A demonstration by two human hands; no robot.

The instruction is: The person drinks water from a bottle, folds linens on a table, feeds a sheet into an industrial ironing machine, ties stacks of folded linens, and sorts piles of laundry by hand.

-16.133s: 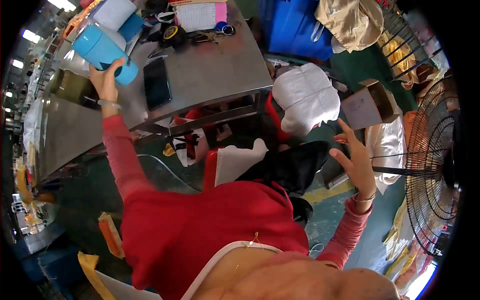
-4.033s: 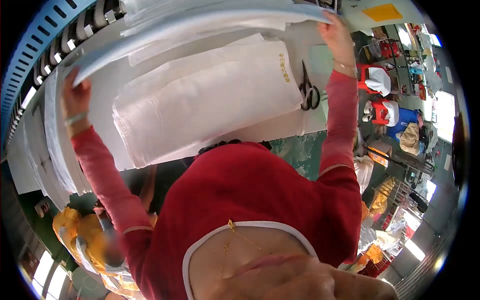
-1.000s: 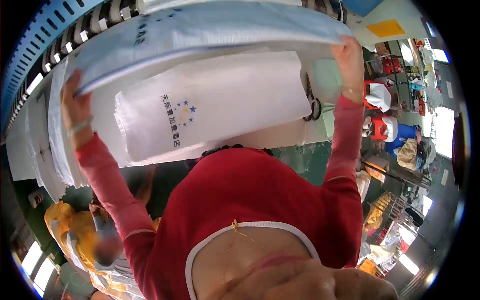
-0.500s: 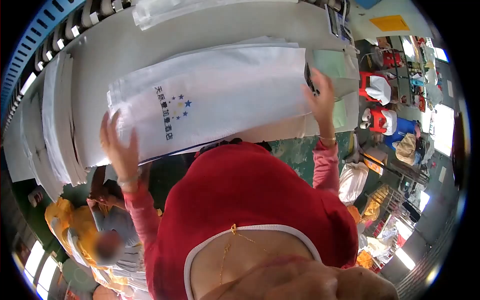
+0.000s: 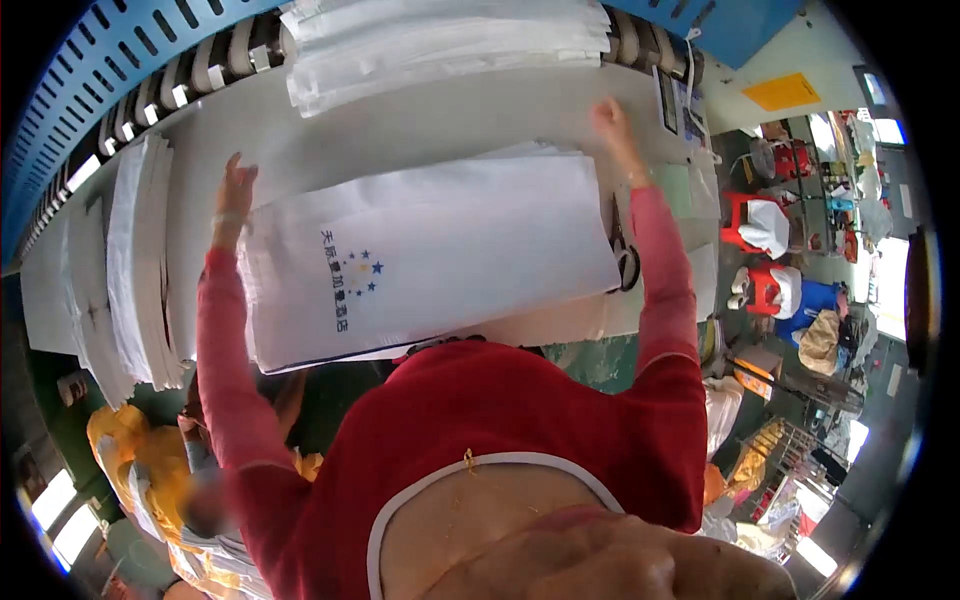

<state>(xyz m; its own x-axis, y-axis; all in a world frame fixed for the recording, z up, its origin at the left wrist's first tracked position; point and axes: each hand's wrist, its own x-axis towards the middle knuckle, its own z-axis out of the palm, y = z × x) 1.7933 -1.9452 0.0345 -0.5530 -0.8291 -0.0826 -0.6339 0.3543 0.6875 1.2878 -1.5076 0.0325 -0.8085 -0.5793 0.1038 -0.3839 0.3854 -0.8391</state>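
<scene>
A stack of white cloth sheets (image 5: 450, 235) lies before me, its top sheet printed with dark characters and blue and yellow stars. My left hand (image 5: 235, 188) is raised beyond the stack's far left corner, fingers apart and holding nothing. Past the far right corner is my right hand (image 5: 615, 130), its fingers curled in; whether anything is in them is too small to tell. Black scissors (image 5: 623, 258) rest against the stack's right edge, partly hidden. Another pile of white sheets (image 5: 450, 45) lies at the far side, by the dark rollers.
More white piles (image 5: 140, 260) stand at the left of the grey table (image 5: 400, 135). A blue slotted guard (image 5: 130, 50) runs along the far left. Pale green sheets (image 5: 678, 190) lie at the right. Another person (image 5: 205, 500) is at lower left, near yellow cloth. Red stools (image 5: 740, 222) stand at right.
The sheet held between my hands was laid on the stack and let go. Since then both hands have moved from the stack's sides to beyond its far edge, and more of the far pile shows.
</scene>
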